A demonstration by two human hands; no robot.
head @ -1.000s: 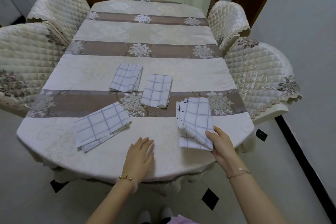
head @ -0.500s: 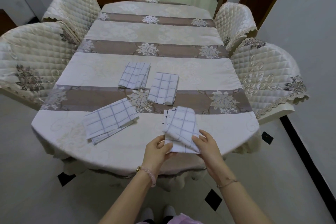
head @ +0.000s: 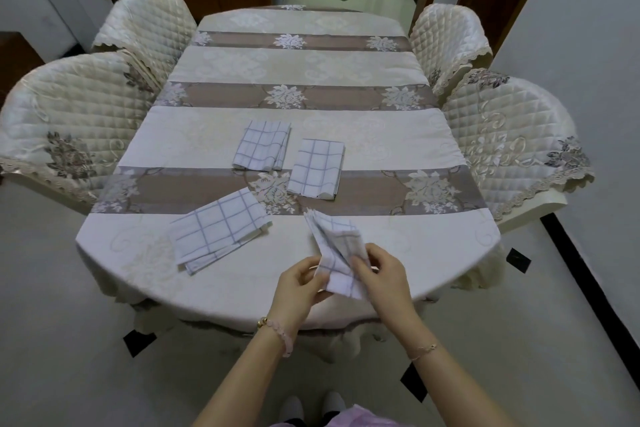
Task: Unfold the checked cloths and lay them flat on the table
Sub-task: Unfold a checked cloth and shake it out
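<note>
Tabletop (head: 433, 246), near edge, middle: taken up by the left hand (head: 298, 284), the right hand (head: 384, 274) and the held cloth (head: 337, 246) gripped between them. Near-left corner: blocked by the askew cloth (head: 218, 229). Centre: occupied by the left centre cloth (head: 263, 149) and the right centre cloth (head: 317, 168), just beside each other, with a narrow lane between. Open surface is seen across the far half and along the right edge. Both long sides are hemmed by quilted chairs (head: 76, 121), set close.

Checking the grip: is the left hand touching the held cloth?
Touching. The head view shows the left hand pinching the held cloth at its left edge; the right hand grips its right side.
</note>
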